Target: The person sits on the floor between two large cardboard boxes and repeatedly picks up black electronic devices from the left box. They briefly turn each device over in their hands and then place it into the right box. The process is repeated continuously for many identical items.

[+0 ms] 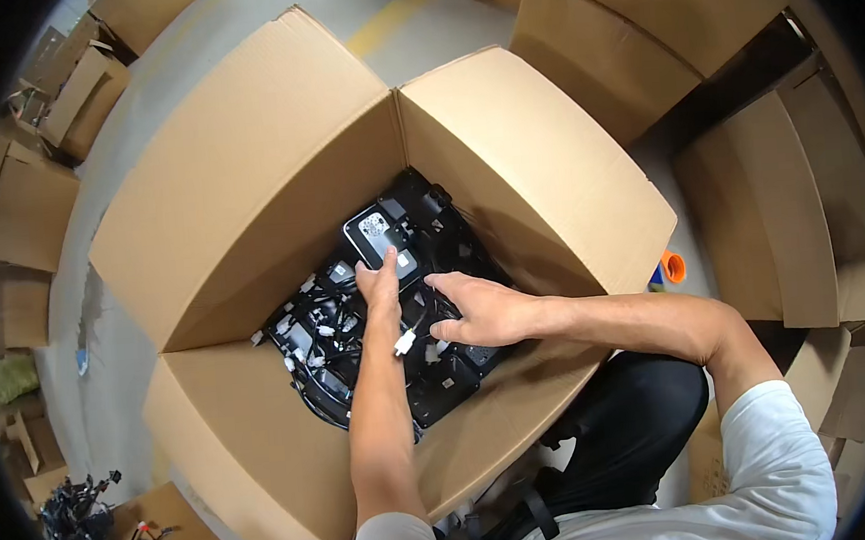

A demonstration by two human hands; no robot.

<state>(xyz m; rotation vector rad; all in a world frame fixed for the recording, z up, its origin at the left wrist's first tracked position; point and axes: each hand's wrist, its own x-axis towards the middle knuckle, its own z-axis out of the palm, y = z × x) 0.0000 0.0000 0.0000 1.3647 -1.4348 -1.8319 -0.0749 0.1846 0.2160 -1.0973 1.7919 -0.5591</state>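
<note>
A large open cardboard box holds a pile of black plastic parts with dark cables and several white plugs. Near its far corner lies a flat black rectangular device with a pale rim and a speckled light label. My left hand grips the near edge of this device, thumb on top. To the right, my right hand hovers over the pile with its fingers apart and nothing in them. A white plug on a cable sits just left of my right thumb.
The box's raised flaps stand around the pile. More cardboard boxes line the right side, others the left. An orange ring-shaped object is on the floor at right; a tangle of black cables lies lower left.
</note>
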